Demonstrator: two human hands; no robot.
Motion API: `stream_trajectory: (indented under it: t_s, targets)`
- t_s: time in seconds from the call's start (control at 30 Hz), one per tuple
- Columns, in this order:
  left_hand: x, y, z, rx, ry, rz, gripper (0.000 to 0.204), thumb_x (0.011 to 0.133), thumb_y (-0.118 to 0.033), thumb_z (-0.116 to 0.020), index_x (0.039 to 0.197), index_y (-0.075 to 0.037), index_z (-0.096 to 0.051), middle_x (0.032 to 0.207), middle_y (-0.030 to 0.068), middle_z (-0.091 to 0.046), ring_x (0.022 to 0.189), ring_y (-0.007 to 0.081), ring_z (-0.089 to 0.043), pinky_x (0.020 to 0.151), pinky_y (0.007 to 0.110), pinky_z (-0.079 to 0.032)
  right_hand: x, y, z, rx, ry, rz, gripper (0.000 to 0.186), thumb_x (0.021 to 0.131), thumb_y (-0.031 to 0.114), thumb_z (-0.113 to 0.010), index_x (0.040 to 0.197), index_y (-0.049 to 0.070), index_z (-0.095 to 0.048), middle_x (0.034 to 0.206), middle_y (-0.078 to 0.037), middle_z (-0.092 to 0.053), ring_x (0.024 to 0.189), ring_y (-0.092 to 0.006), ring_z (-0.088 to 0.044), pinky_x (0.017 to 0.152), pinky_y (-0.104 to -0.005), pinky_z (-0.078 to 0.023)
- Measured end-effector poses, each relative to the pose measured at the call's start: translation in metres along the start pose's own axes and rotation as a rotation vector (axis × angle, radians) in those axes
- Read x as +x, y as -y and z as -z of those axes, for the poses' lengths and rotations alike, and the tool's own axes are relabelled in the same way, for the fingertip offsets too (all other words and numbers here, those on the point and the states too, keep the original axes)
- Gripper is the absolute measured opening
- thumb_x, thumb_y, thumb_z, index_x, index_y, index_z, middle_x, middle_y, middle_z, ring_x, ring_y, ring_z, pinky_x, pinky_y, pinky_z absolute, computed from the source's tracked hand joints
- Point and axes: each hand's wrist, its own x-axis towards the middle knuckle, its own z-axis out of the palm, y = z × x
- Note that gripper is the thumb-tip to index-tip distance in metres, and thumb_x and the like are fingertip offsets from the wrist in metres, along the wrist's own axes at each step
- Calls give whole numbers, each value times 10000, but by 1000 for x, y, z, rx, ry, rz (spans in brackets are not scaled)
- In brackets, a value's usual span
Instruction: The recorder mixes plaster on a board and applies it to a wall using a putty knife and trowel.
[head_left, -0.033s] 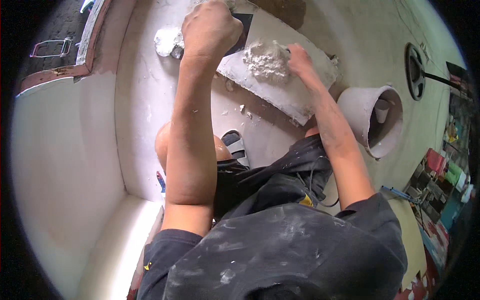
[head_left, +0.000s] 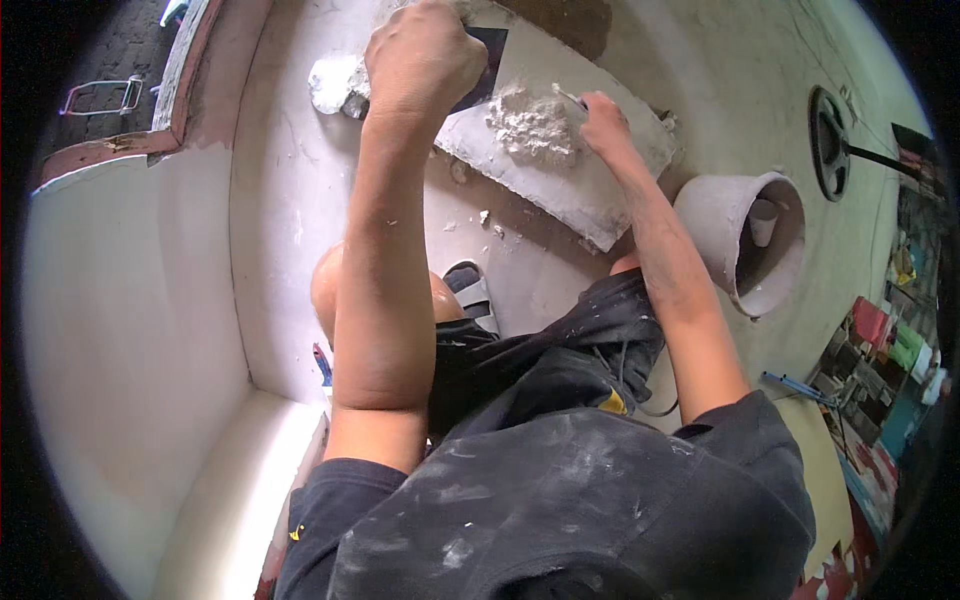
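Note:
My left hand [head_left: 422,55] is a closed fist at the top of the view. From beneath it juts a flat dark trowel-like blade [head_left: 483,68]; its handle is hidden. My right hand [head_left: 606,122] is closed round the handle of a small narrow spatula [head_left: 570,97]. Its pale tip points left, just above a heap of wet white plaster [head_left: 535,125]. The heap lies on a slanted pale board [head_left: 590,213], between my two hands. Left of my fist is a white lumpy bundle [head_left: 338,85].
A plaster-crusted bucket [head_left: 735,235] lies to the right of the board with a cup [head_left: 764,222] inside. Beyond it is a dark wheel-shaped disc [head_left: 830,142]. Crumbs [head_left: 485,217] dot the floor before my sandalled foot [head_left: 470,293]. A pale wall [head_left: 130,330] rises at left.
My right hand has shifted slightly right, away from the plaster heap, and the spatula's tip now shows. My left hand and the dark blade stay where they were.

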Motion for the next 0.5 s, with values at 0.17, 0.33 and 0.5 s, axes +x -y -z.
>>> stream_trajectory:
  t_s: [0.17,0.33,0.5]
  targets:
    - [-4,-1,-7,-53,-154,-118,334,690,-57,-482,962,-52,-676,918,220,-651,898,365,-628,847,411,-473,-52,20,-11,-36,33,86,246,746,70,-497,975,48,-584,994,-181,-576,962,-370,-567,822,-445,-463]
    - [5,1,-9,-77,-65,-75,336,705,-63,-495,990,-59,-672,946,216,-649,927,359,-625,858,406,-470,-70,57,-39,-57,123,49,215,733,99,-513,924,45,-596,970,-182,-601,917,-369,-597,805,-452,-488]
    - [-7,-2,16,-99,-8,-34,318,713,-58,-489,973,-62,-672,937,232,-644,916,368,-626,852,421,-470,-51,70,-47,-60,207,14,245,748,133,-582,979,69,-631,975,-186,-632,925,-371,-603,809,-450,-482]
